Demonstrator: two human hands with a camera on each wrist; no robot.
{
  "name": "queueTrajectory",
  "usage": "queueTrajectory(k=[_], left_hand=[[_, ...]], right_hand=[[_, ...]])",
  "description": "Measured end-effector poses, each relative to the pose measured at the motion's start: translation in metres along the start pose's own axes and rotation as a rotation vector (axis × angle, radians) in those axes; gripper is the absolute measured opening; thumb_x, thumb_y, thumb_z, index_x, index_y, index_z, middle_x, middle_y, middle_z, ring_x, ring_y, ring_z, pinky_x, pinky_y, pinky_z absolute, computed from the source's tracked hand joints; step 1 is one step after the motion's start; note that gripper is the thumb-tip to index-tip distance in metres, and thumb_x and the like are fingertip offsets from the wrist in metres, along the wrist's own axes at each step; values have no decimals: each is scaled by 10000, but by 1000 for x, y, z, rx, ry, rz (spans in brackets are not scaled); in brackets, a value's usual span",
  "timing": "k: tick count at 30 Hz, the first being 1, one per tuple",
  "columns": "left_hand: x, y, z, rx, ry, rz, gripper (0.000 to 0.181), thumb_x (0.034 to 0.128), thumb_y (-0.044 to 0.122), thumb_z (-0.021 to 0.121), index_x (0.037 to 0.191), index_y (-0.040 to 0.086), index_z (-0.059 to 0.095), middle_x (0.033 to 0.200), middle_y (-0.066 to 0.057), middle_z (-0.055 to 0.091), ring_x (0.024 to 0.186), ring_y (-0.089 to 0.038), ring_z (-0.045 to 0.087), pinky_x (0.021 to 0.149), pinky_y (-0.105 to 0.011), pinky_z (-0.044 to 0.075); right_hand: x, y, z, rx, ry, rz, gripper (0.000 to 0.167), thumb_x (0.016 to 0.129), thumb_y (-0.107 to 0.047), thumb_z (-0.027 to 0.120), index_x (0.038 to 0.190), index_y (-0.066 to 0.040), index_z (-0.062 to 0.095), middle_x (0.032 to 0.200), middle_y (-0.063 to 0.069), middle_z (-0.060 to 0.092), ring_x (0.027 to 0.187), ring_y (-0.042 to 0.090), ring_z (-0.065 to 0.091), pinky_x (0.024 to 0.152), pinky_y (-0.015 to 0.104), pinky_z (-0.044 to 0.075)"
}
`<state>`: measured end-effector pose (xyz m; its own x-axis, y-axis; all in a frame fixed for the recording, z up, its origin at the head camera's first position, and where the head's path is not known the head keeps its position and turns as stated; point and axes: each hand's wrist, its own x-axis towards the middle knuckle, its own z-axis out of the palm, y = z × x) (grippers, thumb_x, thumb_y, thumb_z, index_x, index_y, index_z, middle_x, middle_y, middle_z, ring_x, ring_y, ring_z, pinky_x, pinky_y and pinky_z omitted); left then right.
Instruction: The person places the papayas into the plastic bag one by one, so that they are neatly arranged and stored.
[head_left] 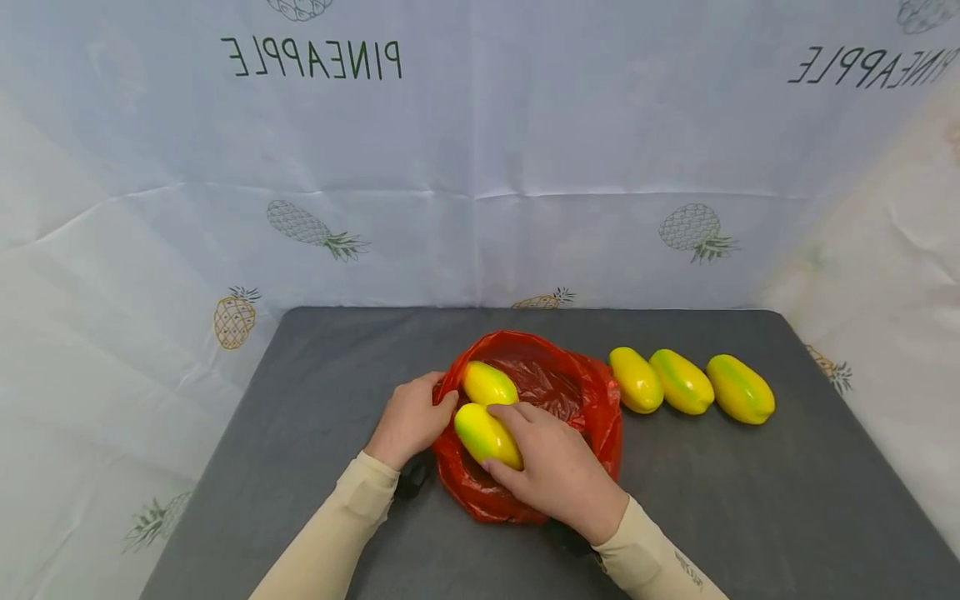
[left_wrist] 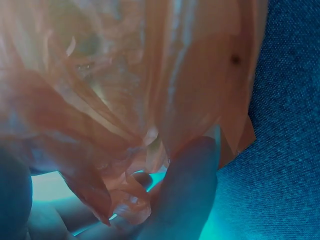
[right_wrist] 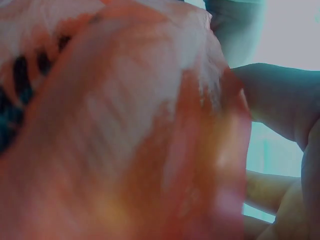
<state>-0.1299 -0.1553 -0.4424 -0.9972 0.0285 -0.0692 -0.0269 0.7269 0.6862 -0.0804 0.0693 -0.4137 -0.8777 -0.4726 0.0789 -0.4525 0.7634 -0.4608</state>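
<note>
A red plastic bag (head_left: 604, 400) stands on the table with its mouth spread wide. My left hand (head_left: 408, 422) pinches the bag's left rim; in the left wrist view, crumpled film (left_wrist: 131, 202) lies between thumb and fingers. Over the bag's mouth, my right hand (head_left: 558, 462) grips a yellow-green mango (head_left: 483, 433), thumb on the near side and fingers on the far side. Just behind it, a second mango (head_left: 489, 383) shows inside the bag's left part. In the right wrist view, the bag's reddish film (right_wrist: 125, 125) fills most of the picture, and the held mango is hidden.
Right of the bag, three more mangoes lie in a row: one (head_left: 636, 380) close to the bag's side, one (head_left: 682, 382) in the middle and one (head_left: 740, 389) outermost. The dark grey table (head_left: 720, 508) ends at a white pineapple-print cloth (head_left: 480, 142) hanging behind.
</note>
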Motion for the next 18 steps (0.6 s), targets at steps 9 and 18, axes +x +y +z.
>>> queueTrajectory(k=[9,18], left_hand=[[1,0,0,1,-2,6,346,1043,245,673,1319,40,714,1048,-107,777,711,-179,637,721,-339,632],[2,-2,0,16,-3,19,353,1044,248,668,1327,41,712,1082,-117,785,701,-172,636,720,-340,622]], right_hand=[[0,-1,7,-1,-48,-19,683,905,-477,846,1482,-190,618,1355,-6,701,1083,157,690,971,438,624],[1,0,12,-6,-61,-24,645,904,-457,849,1449,-190,629,1316,-5,713,1065,149,689,955,425,624]])
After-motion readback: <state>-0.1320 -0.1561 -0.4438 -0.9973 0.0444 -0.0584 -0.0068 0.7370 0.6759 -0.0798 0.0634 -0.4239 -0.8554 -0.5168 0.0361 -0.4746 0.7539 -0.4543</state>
